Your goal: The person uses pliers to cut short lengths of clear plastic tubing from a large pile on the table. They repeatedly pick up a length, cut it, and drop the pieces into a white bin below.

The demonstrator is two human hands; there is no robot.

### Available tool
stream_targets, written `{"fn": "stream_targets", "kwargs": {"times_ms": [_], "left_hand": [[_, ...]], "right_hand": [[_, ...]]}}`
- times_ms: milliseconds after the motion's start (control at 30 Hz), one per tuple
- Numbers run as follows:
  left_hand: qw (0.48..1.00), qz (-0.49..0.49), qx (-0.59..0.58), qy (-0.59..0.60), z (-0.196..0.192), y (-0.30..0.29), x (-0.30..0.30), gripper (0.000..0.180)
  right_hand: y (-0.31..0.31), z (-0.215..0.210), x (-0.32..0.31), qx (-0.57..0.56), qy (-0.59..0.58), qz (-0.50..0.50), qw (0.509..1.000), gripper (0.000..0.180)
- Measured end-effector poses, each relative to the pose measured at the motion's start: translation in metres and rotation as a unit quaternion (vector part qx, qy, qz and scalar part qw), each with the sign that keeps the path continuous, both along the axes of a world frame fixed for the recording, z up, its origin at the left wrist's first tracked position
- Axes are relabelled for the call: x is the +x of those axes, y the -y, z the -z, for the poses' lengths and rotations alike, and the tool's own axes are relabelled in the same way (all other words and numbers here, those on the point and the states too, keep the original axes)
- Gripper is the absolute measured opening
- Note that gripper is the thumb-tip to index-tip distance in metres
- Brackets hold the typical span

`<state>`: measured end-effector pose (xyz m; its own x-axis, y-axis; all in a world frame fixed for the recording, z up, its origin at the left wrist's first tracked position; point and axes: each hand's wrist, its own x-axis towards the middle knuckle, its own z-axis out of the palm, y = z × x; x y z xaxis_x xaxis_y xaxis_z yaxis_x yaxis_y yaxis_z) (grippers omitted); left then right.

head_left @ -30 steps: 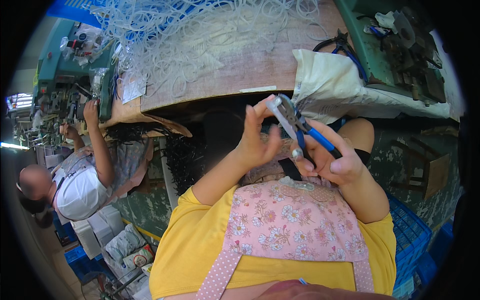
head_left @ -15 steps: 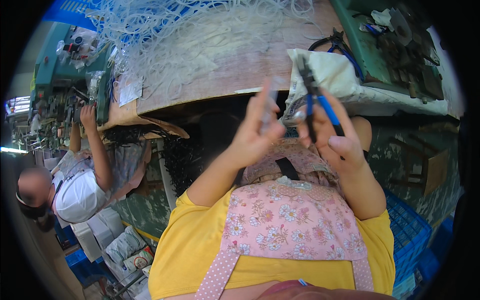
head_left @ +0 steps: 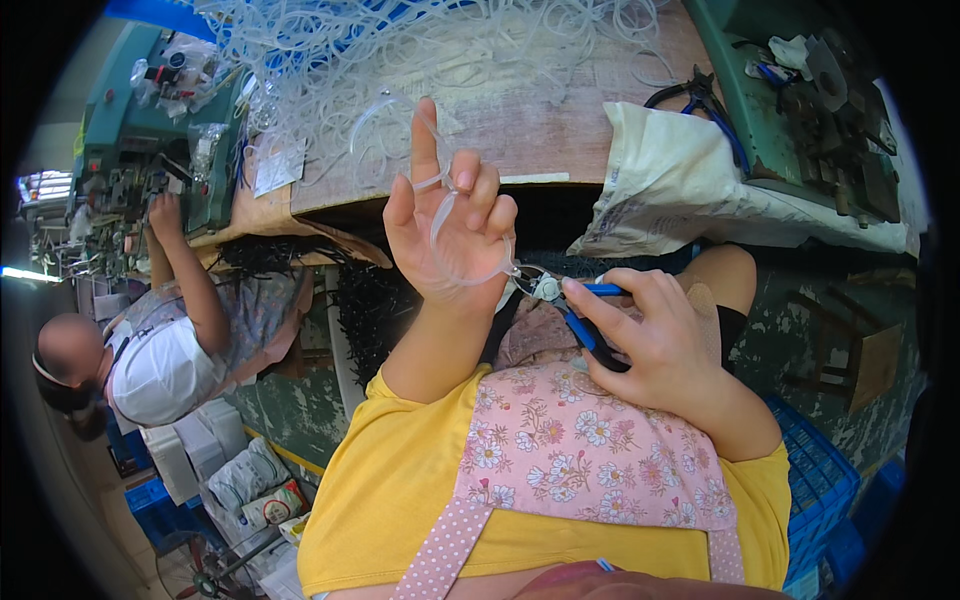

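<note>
My left hand (head_left: 465,240) is raised, index finger pointing up and the other fingers curled, with a translucent plastic strip (head_left: 437,228) looping among them and across the palm. The strip's upper end sticks out past the index finger. In my right hand (head_left: 665,340) is a pair of blue-handled pliers (head_left: 547,288), handles spread. Its jaws point left and meet the strip's lower end beside my left palm; whether they grip it is too small to tell. Both hands are over my lap, at the table's near edge.
A tangled heap of translucent strips (head_left: 330,90) covers the wooden table (head_left: 560,120). A white sack (head_left: 650,180) hangs over its edge, beside other pliers (head_left: 705,100) and a green machine (head_left: 740,30). At left, a co-worker (head_left: 160,390) works at another machine. A blue crate (head_left: 815,450) stands at right.
The pliers have swung down from pointing up to pointing left, and their jaws have come to the strip's end. My left hand has moved left and turned its palm into view.
</note>
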<state>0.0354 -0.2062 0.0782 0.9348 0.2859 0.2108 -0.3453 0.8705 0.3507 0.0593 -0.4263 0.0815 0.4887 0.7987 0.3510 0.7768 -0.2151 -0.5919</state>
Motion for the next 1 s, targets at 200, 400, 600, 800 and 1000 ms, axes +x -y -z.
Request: {"fn": "stream_targets", "kwargs": {"times_ms": [200, 400, 600, 800, 1000], "left_hand": [[0.999, -0.014, 0.008, 0.027, -0.002, 0.001, -0.003, 0.062], [0.999, 0.019, -0.011, 0.032, -0.004, 0.002, -0.002, 0.062], [0.998, 0.004, -0.009, 0.066, -0.008, 0.004, -0.002, 0.062], [0.996, 0.046, -0.037, 0.066, -0.011, 0.004, 0.001, 0.062], [0.985, 0.158, -0.073, 0.005, -0.013, 0.004, 0.010, 0.065]], "right_hand": [[0.000, -0.001, -0.007, -0.013, -0.038, -0.001, 0.999, 0.072], [0.002, -0.002, -0.003, -0.024, 0.029, 0.000, 0.999, 0.075], [0.002, -0.005, -0.009, -0.022, -0.005, 0.009, 1.000, 0.076], [0.000, 0.002, -0.009, -0.003, -0.018, 0.010, 1.000, 0.075], [0.006, 0.006, 0.002, -0.015, 0.087, 0.002, 0.996, 0.065]]}}
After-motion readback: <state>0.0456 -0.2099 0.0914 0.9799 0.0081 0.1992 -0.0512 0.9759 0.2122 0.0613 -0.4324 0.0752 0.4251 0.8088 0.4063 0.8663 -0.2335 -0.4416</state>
